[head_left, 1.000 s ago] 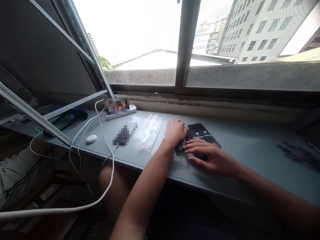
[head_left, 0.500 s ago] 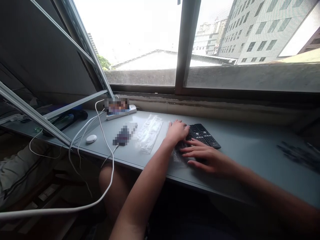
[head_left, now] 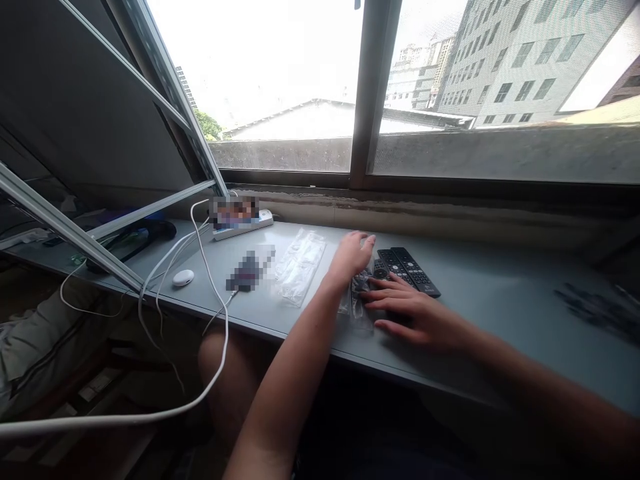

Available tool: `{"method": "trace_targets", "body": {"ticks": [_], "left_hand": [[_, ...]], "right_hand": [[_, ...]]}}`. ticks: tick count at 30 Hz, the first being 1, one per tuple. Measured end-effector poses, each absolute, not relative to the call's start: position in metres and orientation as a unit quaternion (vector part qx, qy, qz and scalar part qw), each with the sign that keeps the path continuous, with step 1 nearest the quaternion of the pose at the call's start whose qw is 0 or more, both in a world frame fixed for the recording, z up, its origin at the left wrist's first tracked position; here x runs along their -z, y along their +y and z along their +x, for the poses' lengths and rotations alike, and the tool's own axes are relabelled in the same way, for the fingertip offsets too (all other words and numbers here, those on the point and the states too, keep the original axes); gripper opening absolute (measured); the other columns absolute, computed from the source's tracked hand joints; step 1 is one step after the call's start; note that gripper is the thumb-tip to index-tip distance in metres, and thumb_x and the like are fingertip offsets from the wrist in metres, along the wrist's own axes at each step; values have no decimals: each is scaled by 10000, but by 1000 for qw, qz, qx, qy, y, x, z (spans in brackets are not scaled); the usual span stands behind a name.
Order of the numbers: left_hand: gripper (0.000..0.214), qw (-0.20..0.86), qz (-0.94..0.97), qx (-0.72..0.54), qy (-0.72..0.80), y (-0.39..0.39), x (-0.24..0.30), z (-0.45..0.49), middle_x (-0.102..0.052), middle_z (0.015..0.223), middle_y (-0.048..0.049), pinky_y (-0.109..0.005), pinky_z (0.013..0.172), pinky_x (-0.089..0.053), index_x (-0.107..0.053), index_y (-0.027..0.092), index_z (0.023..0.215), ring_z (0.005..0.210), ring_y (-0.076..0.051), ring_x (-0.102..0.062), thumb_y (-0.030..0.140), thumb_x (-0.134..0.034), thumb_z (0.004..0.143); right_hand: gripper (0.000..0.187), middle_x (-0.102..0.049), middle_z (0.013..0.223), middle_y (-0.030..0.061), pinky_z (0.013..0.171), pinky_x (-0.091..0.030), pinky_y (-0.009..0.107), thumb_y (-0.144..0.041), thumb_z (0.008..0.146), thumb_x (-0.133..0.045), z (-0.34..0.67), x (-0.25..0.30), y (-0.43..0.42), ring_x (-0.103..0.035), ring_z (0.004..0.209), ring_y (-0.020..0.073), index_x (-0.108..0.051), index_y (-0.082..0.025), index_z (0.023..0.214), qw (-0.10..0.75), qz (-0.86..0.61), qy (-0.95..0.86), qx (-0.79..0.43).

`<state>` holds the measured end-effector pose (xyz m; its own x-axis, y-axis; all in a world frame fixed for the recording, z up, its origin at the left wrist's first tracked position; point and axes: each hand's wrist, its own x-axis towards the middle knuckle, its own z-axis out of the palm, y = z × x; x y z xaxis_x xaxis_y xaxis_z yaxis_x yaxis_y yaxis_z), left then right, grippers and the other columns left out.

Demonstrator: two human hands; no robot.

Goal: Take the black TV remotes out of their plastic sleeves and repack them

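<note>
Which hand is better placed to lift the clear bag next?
Probably left: the left hand rests on the bag, at its far end; the right hand lies flat, fingertips beside it.

Left hand at clear bag top; right hand flat beside remotes on desk.

Clear bag with dark contents lies beside 2 black remotes.

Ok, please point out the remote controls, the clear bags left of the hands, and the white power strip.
remote controls (head_left: pixel 417 271): head view, keypad of the right one.
clear bags (head_left: pixel 300 264): head view, middle of the pile.
white power strip (head_left: pixel 264 217): head view, its bare right end.
</note>
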<state>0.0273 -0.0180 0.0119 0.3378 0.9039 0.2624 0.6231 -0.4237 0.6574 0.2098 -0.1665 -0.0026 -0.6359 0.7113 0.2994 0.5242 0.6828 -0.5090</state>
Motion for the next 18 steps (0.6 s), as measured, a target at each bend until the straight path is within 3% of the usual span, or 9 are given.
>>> {"method": "trace_targets", "body": {"ticks": [4, 7, 10, 14, 18], "left_hand": [[608, 144, 769, -296, 548, -19, -11, 21, -564, 1707, -216, -439, 1384, -311, -679, 86, 1531, 1651, -311, -450, 476, -378, 1175], [631, 106, 743, -256, 610, -22, -11, 14, -494, 1763, -213, -601, 1400, -237, -651, 126, 1559, 1704, -373, -348, 516, -339, 1174], [632, 91, 722, -214, 652, -22, -11, 5, -459, 1787, -206, -688, 1390, -185, -672, 173, 1530, 1729, -402, -284, 533, -297, 1170], [692, 90, 690, -155, 701, -19, -12, -4, -423, 1805, -216, -729, 1363, -200, -733, 185, 1469, 1726, -471, -261, 587, -270, 1147], [768, 117, 669, -100, 727, -17, -12, -6, -427, 1776, -295, -651, 1351, -287, -706, 103, 1510, 1688, -486, -346, 640, -331, 1109]], "right_hand": [[444, -738, 1572, 54, 1404, -247, 713, -431, 1078, -756, 208, 1, -167, -538, 1613, 386, -748, -367, 1517, 271, -361, -876, -169], [483, -738, 1568, 86, 1390, -303, 699, -427, 1091, -716, 210, 0, -165, -584, 1575, 393, -698, -336, 1566, 307, -404, -851, -140], [420, -766, 1520, 97, 1374, -308, 724, -443, 1108, -674, 214, 3, -162, -591, 1564, 408, -727, -308, 1502, 322, -445, -829, -111], [380, -775, 1502, 106, 1359, -298, 758, -467, 1105, -667, 218, 8, -159, -596, 1553, 422, -765, -287, 1425, 310, -461, -825, -101], [395, -761, 1526, 108, 1355, -317, 755, -485, 1104, -662, 217, 11, -159, -588, 1558, 427, -764, -298, 1436, 302, -460, -827, -112]]}}
